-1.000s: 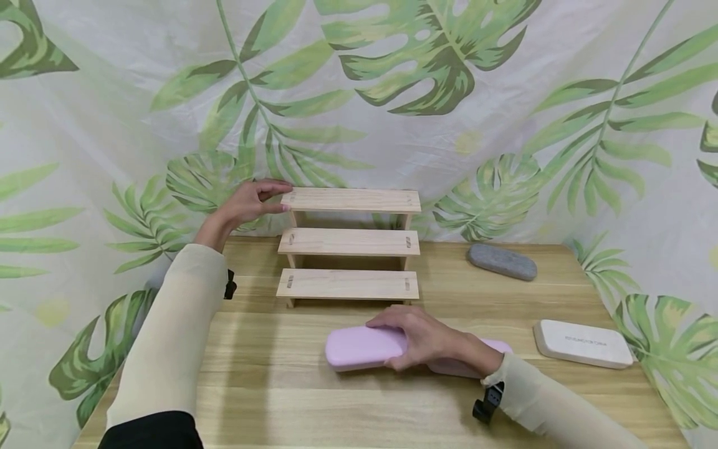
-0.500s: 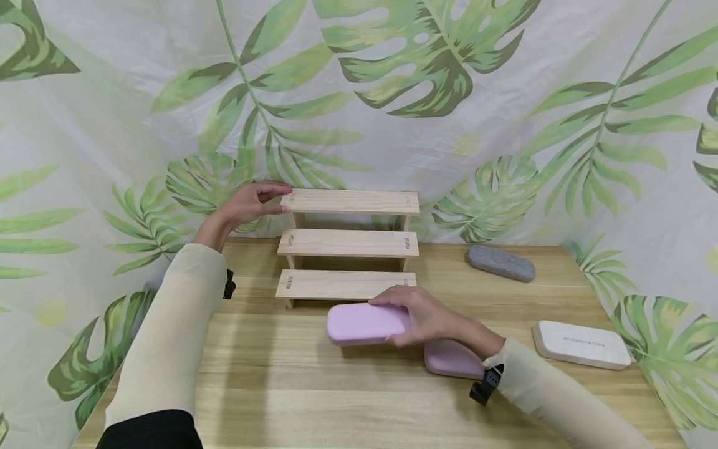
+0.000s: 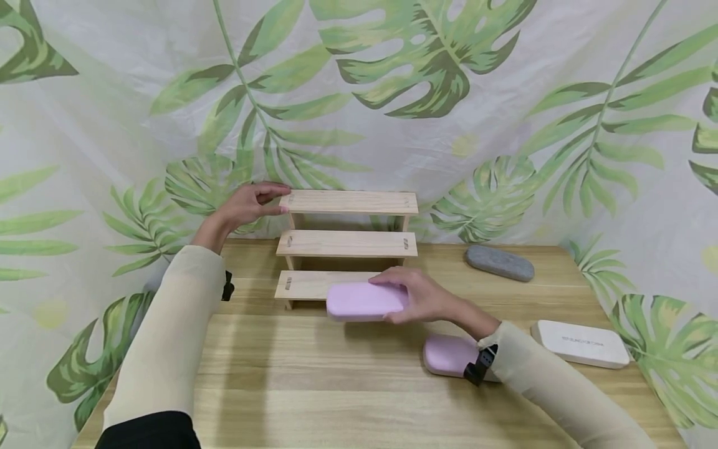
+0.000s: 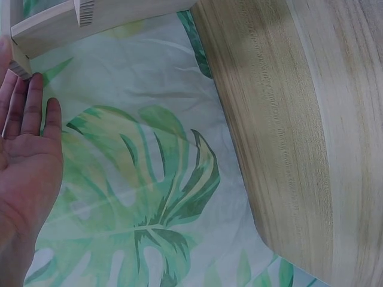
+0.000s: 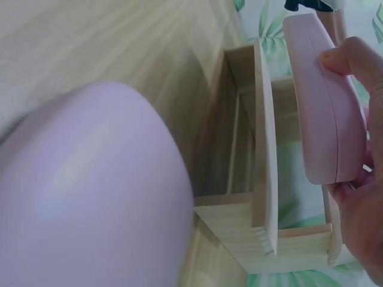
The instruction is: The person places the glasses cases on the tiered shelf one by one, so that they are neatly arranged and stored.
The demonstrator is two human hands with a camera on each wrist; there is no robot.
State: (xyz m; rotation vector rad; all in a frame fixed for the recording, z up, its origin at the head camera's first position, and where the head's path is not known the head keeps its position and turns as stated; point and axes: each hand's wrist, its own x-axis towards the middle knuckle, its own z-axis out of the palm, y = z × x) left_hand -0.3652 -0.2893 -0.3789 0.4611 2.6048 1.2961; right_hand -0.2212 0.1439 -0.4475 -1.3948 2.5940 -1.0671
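My right hand [image 3: 429,298] grips a light purple glasses case [image 3: 364,302] by its right end, thumb in front and fingers behind. The case is lifted off the table and overlaps the lowest board of a three-step wooden display stand [image 3: 348,243]. In the right wrist view, the held case [image 5: 323,101] is beside the stand's boards [image 5: 266,143]. My left hand [image 3: 244,204] holds the left end of the top board between thumb and fingers; the left wrist view shows its fingers [image 4: 33,110] nearly straight against the board's end. A second purple case [image 3: 449,355] lies under my right forearm.
A grey felt glasses case [image 3: 499,262] lies at the back right of the wooden table [image 3: 314,386]. Nearer the right edge is a white case [image 3: 580,343] with small print. A leaf-patterned cloth [image 3: 477,125] hangs behind the table and at its sides.
My right hand has raised the purple case off the table and moved it away from me towards the lowest step, uncovering more of the second purple case. The left hand stays on the top board.
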